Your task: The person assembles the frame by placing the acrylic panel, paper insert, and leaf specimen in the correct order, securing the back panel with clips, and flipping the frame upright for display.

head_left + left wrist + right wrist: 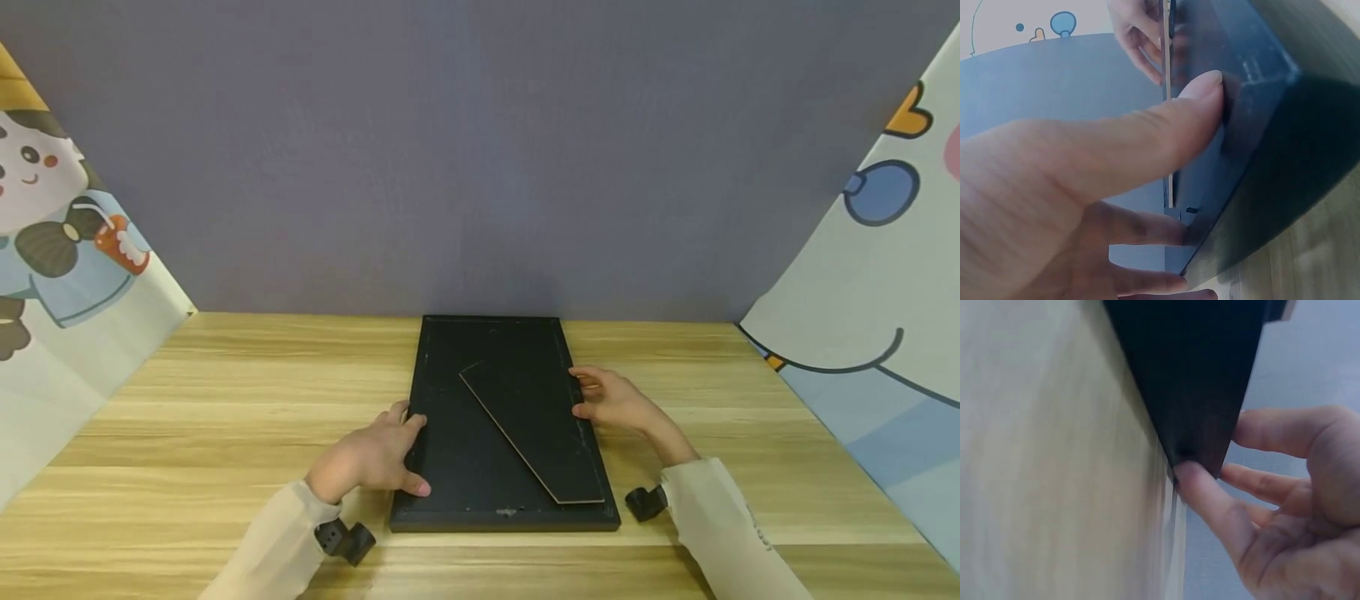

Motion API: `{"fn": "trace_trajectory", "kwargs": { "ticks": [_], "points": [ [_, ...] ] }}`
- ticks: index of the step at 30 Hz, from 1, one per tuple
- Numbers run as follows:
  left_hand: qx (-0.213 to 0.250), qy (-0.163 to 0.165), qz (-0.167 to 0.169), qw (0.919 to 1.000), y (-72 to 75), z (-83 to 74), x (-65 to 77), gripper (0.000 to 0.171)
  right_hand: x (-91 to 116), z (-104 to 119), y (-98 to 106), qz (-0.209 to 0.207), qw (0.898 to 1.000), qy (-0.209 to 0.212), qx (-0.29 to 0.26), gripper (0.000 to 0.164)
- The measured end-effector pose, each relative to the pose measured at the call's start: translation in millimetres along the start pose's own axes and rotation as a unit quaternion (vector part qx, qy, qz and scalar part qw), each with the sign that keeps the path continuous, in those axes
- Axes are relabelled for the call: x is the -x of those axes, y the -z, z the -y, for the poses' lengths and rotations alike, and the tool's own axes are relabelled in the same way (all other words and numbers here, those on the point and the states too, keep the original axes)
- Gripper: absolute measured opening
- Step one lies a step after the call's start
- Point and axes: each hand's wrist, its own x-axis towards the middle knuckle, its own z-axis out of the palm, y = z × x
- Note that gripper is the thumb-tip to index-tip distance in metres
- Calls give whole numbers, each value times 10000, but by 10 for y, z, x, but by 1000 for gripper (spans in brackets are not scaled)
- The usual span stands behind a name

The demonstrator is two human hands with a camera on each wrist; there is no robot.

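A grey backdrop point(480, 158) fills the rear, its top cut off by the frame. Before it spreads the wood-grain tabletop point(262, 417), its near edge out of view. Cartoon-printed side walls point(862, 283) flank both ends, their figures cropped.

A black board point(472, 467) lies on the middle of the tabletop, its far edge near the backdrop; whether they touch is unclear. On its right part slants a thin black panel point(536, 417). Its pale left and near edges show, but black on black, the rest of its outline is hard to make out, and so is whether it lies quite flat.

Two light sleeves point(723, 517) run off the bottom. The left hand point(375, 457) rests spread on the board's left edge, thumb extended over the upper face; some fingertips are hidden. The right hand point(618, 404) pinches the board's right edge, thumb against the side and a finger above, as its blurred wrist view shows.

Smallest are the black wrist devices point(360, 543), one beside each cuff.
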Motion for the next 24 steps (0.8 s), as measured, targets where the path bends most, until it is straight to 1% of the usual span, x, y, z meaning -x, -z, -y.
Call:
{"fn": "trace_trajectory", "kwargs": {
  "ticks": [3,6,9,13,18,21,24],
  "points": [
    [24,4,1,10000,10,2,-5,91,-21,17,-3,-24,9999,-40,110,65],
    [53,38,-13,10000,18,8,-5,92,-52,31,-5,-77,9997,10,252,63],
    [83,54,-16,9999,19,7,-2,93,-103,15,4,-217,9982,211,509,58],
    [68,-22,-26,10000,7,-5,-5,94,-186,-55,56,-364,9948,455,832,51],
    [69,-43,-76,9999,-3,-19,-15,93,-322,-124,162,-455,9919,624,1009,40],
    [92,-32,-84,9999,0,-23,-17,93,-421,-157,208,-553,9871,924,1182,31],
    [115,-18,-78,9999,0,-29,-14,93,-516,-198,239,-557,9821,1212,1327,23]
  ]
}}
